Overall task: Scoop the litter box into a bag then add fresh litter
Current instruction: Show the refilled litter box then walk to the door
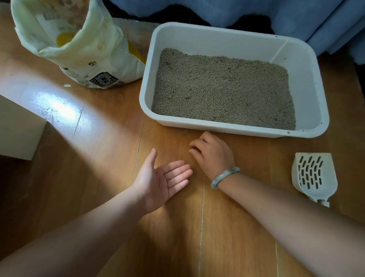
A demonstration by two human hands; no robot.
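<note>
Litter box sits on the wood floor, white tray, filled with grey litter spread fairly level. Both hands are on the near side of it, outside the tray, neither one touching it.

Right hand is closest, just beside the tray's near rim. It is palm down with fingers curled in against the floor. Can't tell if anything is pinched under them. Pale green bracelet on that wrist.

Left hand is a bit further back from the tray, to the left of the right hand. It is palm up, fingers straight and together, thumb out, holding nothing. Its fingertips point toward the right hand, close but apart.

Scoop, white and slotted, lies on the floor to the right of the right forearm, near the tray's near right corner. No hand on it.

Litter bag, cream with yellow print, stands open just left of the tray's far left corner, well apart from both hands.

Blue cloth hangs behind the tray. Pale box at the left edge.
</note>
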